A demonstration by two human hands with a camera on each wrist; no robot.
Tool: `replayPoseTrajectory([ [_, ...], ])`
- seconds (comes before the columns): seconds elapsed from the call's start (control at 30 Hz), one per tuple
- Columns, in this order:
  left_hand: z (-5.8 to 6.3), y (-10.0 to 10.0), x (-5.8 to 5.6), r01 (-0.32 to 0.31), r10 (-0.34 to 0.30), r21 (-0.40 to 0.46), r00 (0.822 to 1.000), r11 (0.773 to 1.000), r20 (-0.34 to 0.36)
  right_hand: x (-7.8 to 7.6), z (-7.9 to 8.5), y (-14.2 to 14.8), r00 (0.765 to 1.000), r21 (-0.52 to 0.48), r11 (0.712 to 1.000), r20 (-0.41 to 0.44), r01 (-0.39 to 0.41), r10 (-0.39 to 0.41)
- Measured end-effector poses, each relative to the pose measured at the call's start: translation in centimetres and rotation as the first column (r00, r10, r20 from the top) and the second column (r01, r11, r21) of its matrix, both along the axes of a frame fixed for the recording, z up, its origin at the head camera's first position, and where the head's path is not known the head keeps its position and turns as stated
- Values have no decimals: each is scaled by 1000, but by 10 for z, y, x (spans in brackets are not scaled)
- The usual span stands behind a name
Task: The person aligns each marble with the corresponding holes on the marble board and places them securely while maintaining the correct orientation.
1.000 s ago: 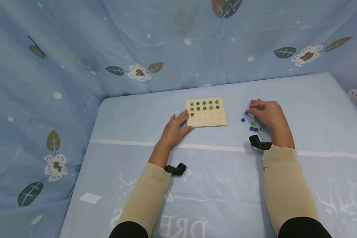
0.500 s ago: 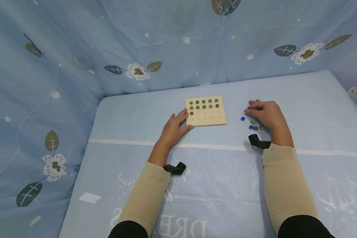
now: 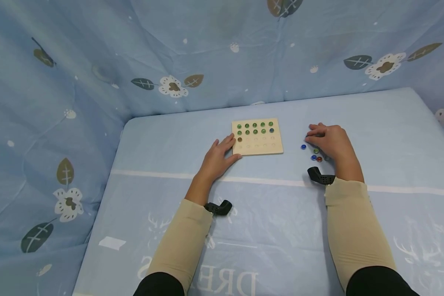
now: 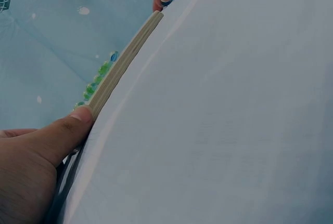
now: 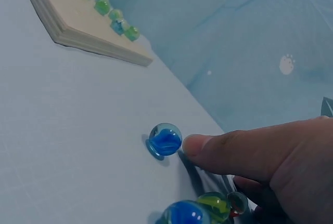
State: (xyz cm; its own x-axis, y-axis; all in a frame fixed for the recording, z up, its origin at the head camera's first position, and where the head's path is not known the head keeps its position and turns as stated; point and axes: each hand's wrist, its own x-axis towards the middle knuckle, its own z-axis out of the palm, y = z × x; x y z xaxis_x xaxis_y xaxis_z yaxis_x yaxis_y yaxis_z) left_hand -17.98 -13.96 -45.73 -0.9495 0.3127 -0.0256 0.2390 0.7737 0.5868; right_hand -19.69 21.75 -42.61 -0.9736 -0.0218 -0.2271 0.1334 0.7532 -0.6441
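Centre: left hand, fingers apart, touching board | Right: right hand beside marbles, grip: can't tell | Top: curtain

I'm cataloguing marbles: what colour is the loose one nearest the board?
Clear marble, blue swirl inside; best seen in the right wrist view.

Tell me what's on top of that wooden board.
Nine green marbles, one blue marble and one brownish marble sit on the wooden board. Any wood beneath the left hand is covered and can't be seen.
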Motion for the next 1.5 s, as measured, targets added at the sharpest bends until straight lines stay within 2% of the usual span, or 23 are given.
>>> replayPoseTrajectory([
  [0.2, -1, 1, -1, -1, 1, -2, 1000, 1000, -2, -2, -1, -3, 1000, 25, 1000, 25, 4, -4],
  [0.67, 1, 1, -1, -9, 9, -7, 1000, 1000, 1, -3, 1, -7, 1000, 44, 999, 9, 6, -6],
  [0.87, 1, 1, 0, -6, 6, -6, 1000, 1000, 1, -3, 4, -15, 996, 24, 999, -87, 21, -19],
  [1.07, 0, 0, 0, -11, 11, -3, 1000, 1000, 0, -1, 12, -47, 983, -34, 997, -171, 63, -68],
  [1.13, 0, 0, 0, -11, 11, -3, 1000, 1000, -1, -1, 13, -62, 978, -49, 998, -199, 46, -55],
  [1.2, 0, 0, 0, -11, 11, -4, 1000, 1000, -1, -1, 14, -78, 970, -49, 999, -245, -3, -9],
  [1.37, 0, 0, -1, -9, 9, -8, 1000, 1000, 12, 3, 14, -114, 929, -22, 990, -349, -141, 124],
  [1.5, 1, 0, -2, -17, 18, -16, 999, 1000, 27, 7, 15, -134, 906, -2, 976, -372, -217, 201],
])
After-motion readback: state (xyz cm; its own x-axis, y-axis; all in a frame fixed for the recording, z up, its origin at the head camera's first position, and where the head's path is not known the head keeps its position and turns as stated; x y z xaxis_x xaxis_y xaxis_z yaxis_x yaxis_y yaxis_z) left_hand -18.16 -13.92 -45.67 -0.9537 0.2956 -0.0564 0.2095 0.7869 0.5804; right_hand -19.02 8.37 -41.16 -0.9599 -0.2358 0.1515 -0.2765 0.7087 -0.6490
